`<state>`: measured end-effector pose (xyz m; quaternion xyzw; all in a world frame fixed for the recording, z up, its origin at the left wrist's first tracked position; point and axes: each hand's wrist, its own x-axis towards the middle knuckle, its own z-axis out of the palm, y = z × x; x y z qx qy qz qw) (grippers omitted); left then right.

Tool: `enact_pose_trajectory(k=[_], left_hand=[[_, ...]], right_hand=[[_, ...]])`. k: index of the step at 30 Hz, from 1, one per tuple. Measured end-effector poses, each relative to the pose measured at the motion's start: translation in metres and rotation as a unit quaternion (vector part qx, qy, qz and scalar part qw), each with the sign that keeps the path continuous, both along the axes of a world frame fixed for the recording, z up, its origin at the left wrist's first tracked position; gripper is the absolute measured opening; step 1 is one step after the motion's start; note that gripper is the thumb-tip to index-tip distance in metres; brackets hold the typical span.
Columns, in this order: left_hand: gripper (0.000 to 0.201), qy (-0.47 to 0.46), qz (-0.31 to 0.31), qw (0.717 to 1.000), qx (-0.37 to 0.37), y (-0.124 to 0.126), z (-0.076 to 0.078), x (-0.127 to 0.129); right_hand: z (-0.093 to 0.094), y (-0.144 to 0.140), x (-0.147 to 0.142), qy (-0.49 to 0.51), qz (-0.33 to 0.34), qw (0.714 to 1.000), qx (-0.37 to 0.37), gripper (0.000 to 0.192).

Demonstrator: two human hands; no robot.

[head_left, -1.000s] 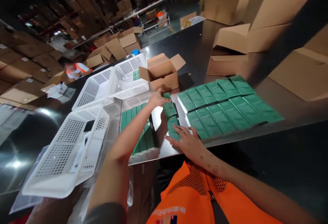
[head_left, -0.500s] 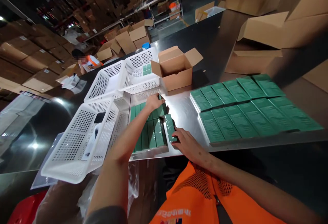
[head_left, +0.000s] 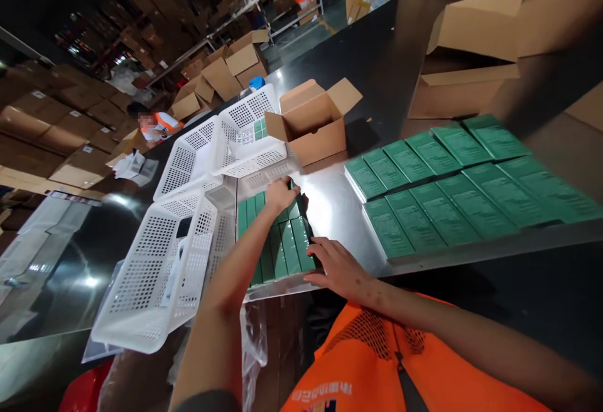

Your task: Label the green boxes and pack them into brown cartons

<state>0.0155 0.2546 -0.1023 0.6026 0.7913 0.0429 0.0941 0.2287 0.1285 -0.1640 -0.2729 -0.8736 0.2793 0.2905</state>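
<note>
Green boxes (head_left: pixel 276 242) packed side by side in a tight block at the near edge of the counter (head_left: pixel 339 205), just right of the white baskets. Left hand (head_left: pixel 280 193) on the far end of the block, fingers curled over the box tops, gripping or pressing, cannot tell which. Right hand (head_left: pixel 336 267) at the near right corner of the block, fingers spread flat, fingertips touching the rightmost box's side, palm on the counter edge. Neither hand lifts anything.

Second batch of green boxes (head_left: pixel 461 192) lies flat in two rows on the right part of the counter, well apart from the hands, reaching to the right edge. Open carton (head_left: pixel 313 123), flaps up, stands behind the block toward the far side, near the left hand but not touching. Three white baskets: near basket (head_left: pixel 160 267) overhangs the near left edge, tilted; middle basket (head_left: pixel 188 154) behind it; far basket (head_left: pixel 249 129) touches the carton's left flap and has a few green boxes inside. Larger cartons (head_left: pixel 466 54) at the far right corner, one with its lid propped open. Clear plastic (head_left: pixel 252 343) hangs below the counter edge. Orange vest (head_left: pixel 372 368) at bottom of view. Another person (head_left: pixel 157 124) in orange sits among stacked cartons far left, off the counter.
</note>
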Motion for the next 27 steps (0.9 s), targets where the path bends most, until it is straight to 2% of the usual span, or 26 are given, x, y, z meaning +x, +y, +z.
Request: enact_pose_trajectory(k=[4, 8, 11, 13, 15, 17, 20, 22, 24, 27], left_hand=[[0.028, 0.003, 0.008, 1.0, -0.003, 0.001, 0.0, 0.001], [0.026, 0.004, 0.007, 1.0, -0.011, 0.003, 0.003, 0.001], [0.035, -0.006, 0.008, 1.0, -0.002, 0.006, 0.01, 0.003], [0.043, -0.022, 0.0, 0.999, 0.027, 0.01, 0.015, 0.01], [0.044, -0.055, -0.026, 0.997, 0.054, 0.019, 0.017, 0.023], [0.04, -0.103, -0.058, 0.991, 0.06, 0.033, 0.014, 0.043], [0.036, -0.167, -0.085, 0.981, 0.043, 0.058, 0.002, 0.081], [0.033, -0.185, -0.099, 0.977, 0.031, 0.072, -0.006, 0.107], [0.029, -0.188, -0.114, 0.975, 0.027, 0.078, -0.011, 0.125], [0.031, -0.188, -0.121, 0.974, 0.028, 0.075, -0.008, 0.131]], right_hand=[[0.007, -0.002, -0.011, -0.065, -0.027, 0.997, 0.024, 0.052], [0.013, -0.008, -0.018, -0.106, -0.055, 0.993, 0.006, 0.057], [0.017, -0.007, -0.001, -0.086, -0.022, 0.996, 0.009, 0.083], [0.021, -0.004, 0.025, -0.062, 0.004, 0.997, 0.046, 0.089], [0.023, -0.001, 0.058, -0.053, -0.01, 0.993, 0.1, 0.073], [0.021, 0.003, 0.091, -0.06, -0.06, 0.985, 0.153, 0.059], [0.012, 0.013, 0.125, -0.097, -0.132, 0.966, 0.201, 0.062], [0.004, 0.02, 0.135, -0.131, -0.138, 0.956, 0.223, 0.059], [-0.001, 0.026, 0.138, -0.152, -0.125, 0.951, 0.239, 0.047], [-0.001, 0.027, 0.136, -0.141, -0.115, 0.95, 0.253, 0.023]])
